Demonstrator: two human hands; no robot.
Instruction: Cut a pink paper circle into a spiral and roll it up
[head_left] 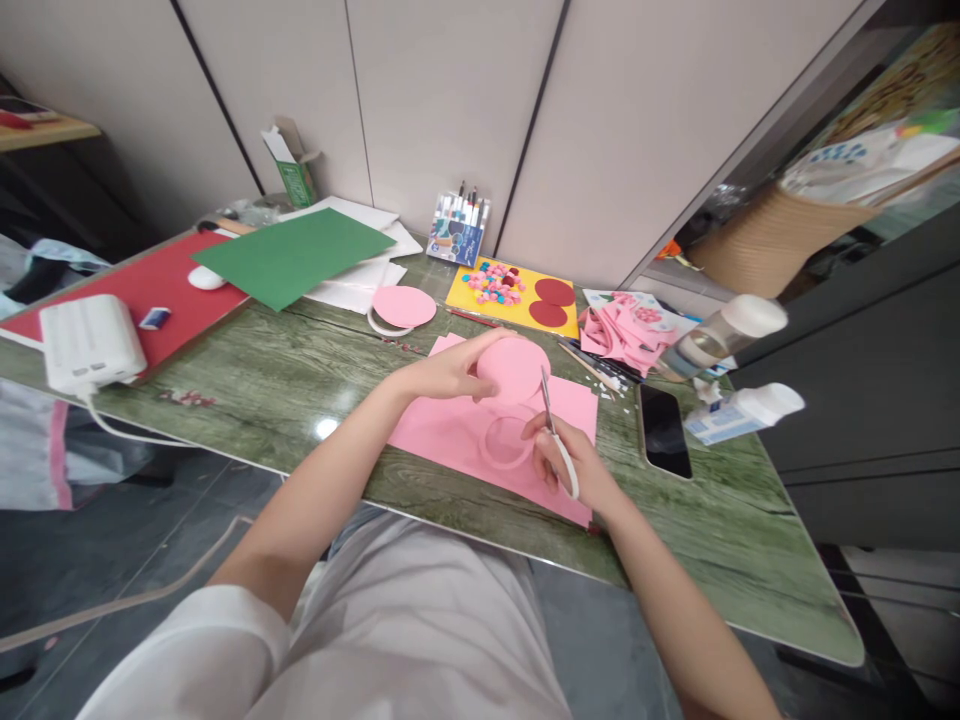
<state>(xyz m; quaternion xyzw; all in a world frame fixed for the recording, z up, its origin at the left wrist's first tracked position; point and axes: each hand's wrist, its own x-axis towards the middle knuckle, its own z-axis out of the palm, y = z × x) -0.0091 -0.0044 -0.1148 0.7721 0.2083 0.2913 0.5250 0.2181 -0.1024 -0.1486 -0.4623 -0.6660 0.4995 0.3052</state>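
Note:
My left hand [448, 370] grips a pink paper disc [514, 368] by its left edge, holding it above a pink sheet [450, 430] on the green wooden table [300, 370]. My right hand [570, 462] is closed around white-handled scissors [556, 435], whose blades point up at the disc's right edge. A clear tape ring [505, 442] lies on the pink sheet just left of my right hand.
Another pink disc [405, 305] lies farther back. A yellow sheet [517, 293] carries coloured pom-poms and two red circles. Pink scraps [626, 330], a phone [664, 430], bottles [724, 335], markers [459, 228], green paper [292, 255], a red sheet and a white power bank [90, 342] surround.

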